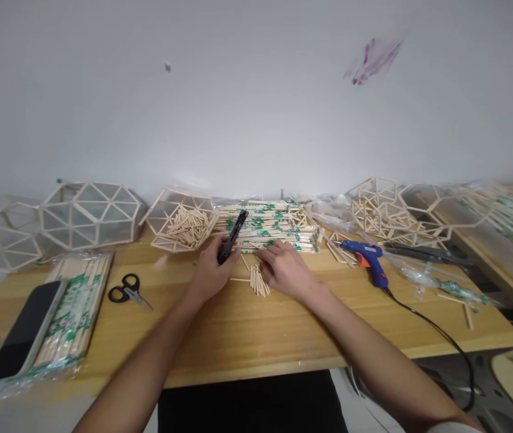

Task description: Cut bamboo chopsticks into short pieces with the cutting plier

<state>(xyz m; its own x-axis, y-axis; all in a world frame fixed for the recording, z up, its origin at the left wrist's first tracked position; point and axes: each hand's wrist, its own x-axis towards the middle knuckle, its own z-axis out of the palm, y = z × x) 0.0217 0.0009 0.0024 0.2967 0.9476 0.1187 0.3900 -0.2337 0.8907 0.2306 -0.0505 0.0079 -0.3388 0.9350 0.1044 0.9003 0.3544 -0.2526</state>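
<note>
My left hand [211,268] is closed around a long black hand tool [233,237], tilted up and away from me; its exact kind does not show. Just to the right, my right hand [285,268] bends its fingers down at the near edge of the wrapped chopsticks [274,224]. Whatever its fingertips pinch is hidden. Between the two hands lies a small pile of short cut wooden sticks [258,281], touching or nearly touching the right hand.
Stick-frame bowls [91,216] stand along the wall, one bowl [160,242] holding cut sticks. Black scissors [130,293], a phone [25,331] and a chopstick pack [85,300] lie left. A blue glue gun [373,261], its cord running off the front edge, lies right.
</note>
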